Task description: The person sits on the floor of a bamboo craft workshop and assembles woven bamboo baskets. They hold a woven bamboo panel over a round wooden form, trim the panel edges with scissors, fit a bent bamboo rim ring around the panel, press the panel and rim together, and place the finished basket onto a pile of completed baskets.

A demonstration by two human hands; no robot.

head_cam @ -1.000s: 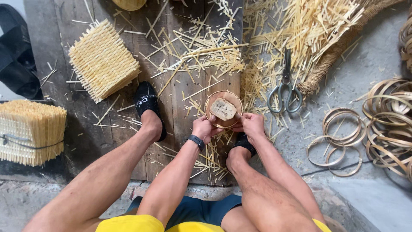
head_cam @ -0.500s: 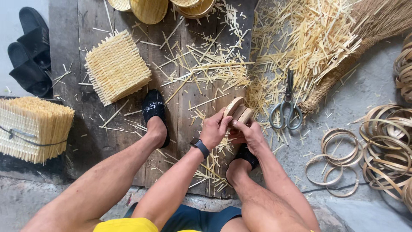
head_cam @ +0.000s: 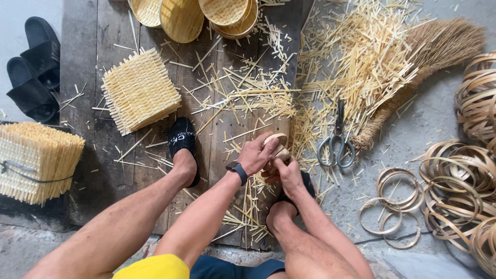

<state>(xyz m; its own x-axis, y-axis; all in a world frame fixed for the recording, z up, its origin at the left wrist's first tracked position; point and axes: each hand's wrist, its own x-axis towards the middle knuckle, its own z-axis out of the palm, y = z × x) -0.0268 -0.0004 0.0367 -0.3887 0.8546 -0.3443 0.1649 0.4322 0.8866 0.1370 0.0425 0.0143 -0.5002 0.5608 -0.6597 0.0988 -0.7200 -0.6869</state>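
Both my left hand (head_cam: 257,154) and right hand (head_cam: 287,174) grip closed on the small bamboo hoop (head_cam: 276,146), left of the scissors (head_cam: 336,140); seating its rim, next needs steady turning.

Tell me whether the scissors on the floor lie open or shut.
Shut: the scissors lie flat on the grey floor, blades together in one line, handle loops side by side.

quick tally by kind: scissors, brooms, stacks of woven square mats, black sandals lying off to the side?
Metal scissors: 1
Straw broom: 1
Stacks of woven square bamboo mats: 2
Black sandals lying aside: 2
Total: 6
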